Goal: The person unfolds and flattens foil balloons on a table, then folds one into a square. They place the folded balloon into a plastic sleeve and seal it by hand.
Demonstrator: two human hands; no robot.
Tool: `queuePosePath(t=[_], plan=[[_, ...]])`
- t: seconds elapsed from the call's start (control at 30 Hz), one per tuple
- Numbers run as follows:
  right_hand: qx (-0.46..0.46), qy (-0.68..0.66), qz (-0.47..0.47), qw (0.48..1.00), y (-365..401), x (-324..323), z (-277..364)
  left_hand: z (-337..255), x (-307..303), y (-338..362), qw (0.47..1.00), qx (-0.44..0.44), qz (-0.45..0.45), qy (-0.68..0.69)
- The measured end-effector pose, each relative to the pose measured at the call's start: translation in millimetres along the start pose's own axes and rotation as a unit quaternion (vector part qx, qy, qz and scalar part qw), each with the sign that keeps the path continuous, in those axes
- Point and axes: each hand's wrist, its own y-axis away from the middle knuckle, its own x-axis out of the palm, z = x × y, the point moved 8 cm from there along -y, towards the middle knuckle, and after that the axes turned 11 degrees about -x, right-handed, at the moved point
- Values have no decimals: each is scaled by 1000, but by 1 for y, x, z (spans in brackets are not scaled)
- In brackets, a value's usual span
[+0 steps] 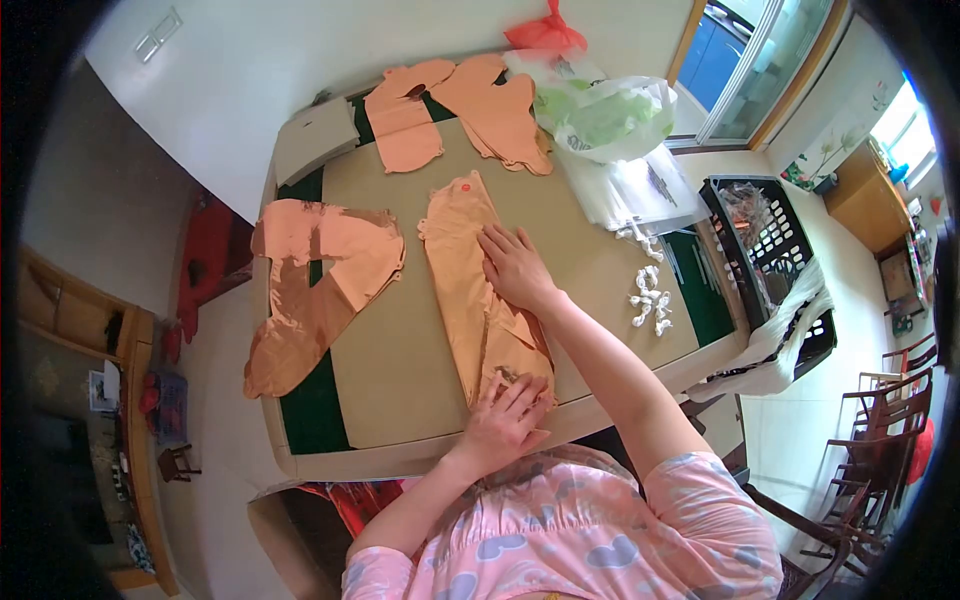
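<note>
A flat, folded rose-gold foil balloon (458,270) lies lengthwise on the table in front of me, with a small red spot near its far end. My right hand (517,268) rests palm down on its right side, fingers stretched out over the foil. At the near end, my left hand (505,425) lies on the creased foil with slightly bent fingers and the thumb apart. To the left is another deflated foil balloon (335,290), shaped with a gap in its middle. Further flat balloons, one at the back (405,130) and another beside it (495,115), lie along the far side.
A grey box-like object (317,135) stands at the back left of the table (385,370). Clear plastic bags (630,185) and several white knotted bundles (650,300) lie at right. Beyond the right edge is a black crate (775,240); a red bag (547,32) sits at the back.
</note>
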Motion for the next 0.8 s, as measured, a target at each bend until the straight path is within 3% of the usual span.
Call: queuePosePath(t=[0.5, 0.6, 0.7, 0.77, 0.8], plan=[[-7, 2, -15, 1000, 1, 3, -2, -12, 19, 2, 1000, -18, 4, -18], [-2, 0, -8, 1000, 0, 2, -1, -12, 9, 2, 999, -26, -6, 36], [-3, 4, -9, 1000, 1, 3, -2, 27, -32, -5, 989, -72, -102, 73], [-5, 1, -8, 1000, 0, 2, -2, 80, -51, -17, 967, -188, -120, 123], [-8, 4, -9, 1000, 0, 1, -1, 101, -55, -26, 965, -197, -137, 105]])
